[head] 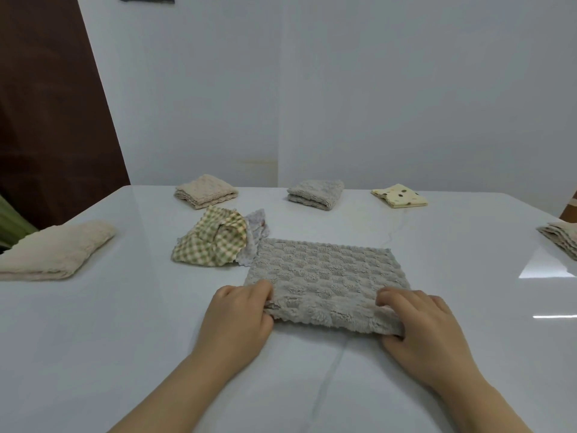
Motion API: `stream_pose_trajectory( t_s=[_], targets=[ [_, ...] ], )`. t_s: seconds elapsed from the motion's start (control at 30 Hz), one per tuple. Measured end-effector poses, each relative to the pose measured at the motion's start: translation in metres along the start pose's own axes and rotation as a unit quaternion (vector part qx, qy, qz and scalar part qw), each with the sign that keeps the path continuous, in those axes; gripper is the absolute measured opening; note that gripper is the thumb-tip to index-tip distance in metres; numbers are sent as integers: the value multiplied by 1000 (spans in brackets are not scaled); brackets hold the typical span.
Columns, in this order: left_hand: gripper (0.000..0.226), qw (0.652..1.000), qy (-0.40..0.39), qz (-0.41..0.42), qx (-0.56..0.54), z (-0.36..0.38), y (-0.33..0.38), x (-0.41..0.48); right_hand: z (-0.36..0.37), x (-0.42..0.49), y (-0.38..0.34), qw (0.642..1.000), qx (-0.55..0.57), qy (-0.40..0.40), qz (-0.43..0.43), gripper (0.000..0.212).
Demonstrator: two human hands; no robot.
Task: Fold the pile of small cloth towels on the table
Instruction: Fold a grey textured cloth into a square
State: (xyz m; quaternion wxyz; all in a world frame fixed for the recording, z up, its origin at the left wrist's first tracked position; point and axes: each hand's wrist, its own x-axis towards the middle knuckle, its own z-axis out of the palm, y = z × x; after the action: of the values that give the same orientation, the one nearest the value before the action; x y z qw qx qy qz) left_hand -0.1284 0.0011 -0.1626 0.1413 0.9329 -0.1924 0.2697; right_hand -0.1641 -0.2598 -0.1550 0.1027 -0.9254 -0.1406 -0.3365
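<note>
Glossy white table (pixel 93 339) before plain white walls (pixel 406 89); dark brown panel (pixel 46 120), possibly a door, at left, green object (pixel 12 223) below it; bright light reflections (pixel 546 271) on the tabletop's right side

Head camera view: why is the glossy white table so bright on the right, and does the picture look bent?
In the head view, the glossy white table reflects bright glare patches at its right side; the wide lens makes the brown panel lean; the fluffy grey towel in the middle is sharp, with only soft shadows.
</note>
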Motion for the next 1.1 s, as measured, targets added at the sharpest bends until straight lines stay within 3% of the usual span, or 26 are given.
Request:
stream_pose_trajectory(
  t_s=[0.13,0.33,0.47,0.57,0.67,0.7,0.77,0.87,0.93,1.0,1.1],
  targets=[
    [48,995,-76,-7,-56,3,0,-2,0,0,0,999,2,37,33,34],
    [12,994,-1,20,-111,2,-2,1,1,0,-6,996,0,83,18,33],
    [9,989,29,28,-143,2,-2,1,7,1,-14,995,-52,77,-24,45],
    [13,981,23,-8,-191,-3,-1,1,8,1,-16,991,-73,104,-28,32],
    [6,959,28,-85,-268,-11,0,1,1,1,-13,990,-65,120,33,31],
    [5,949,30,-107,-295,-14,0,2,0,0,-9,990,-56,114,60,32],
    [24,933,28,-146,-329,-16,-2,3,-5,0,-5,989,4,76,126,32],
    [36,917,-3,-211,-338,-16,-10,6,-9,1,3,950,188,4,249,17],
    [24,917,-23,-231,-323,-14,-15,7,-9,0,6,931,244,-16,272,35],
    [11,916,-46,-236,-321,-12,-17,8,-10,1,6,922,265,-41,279,35],
    [22,928,-91,-207,-297,-12,-14,8,-12,3,5,912,282,-55,294,32]
  ],
)
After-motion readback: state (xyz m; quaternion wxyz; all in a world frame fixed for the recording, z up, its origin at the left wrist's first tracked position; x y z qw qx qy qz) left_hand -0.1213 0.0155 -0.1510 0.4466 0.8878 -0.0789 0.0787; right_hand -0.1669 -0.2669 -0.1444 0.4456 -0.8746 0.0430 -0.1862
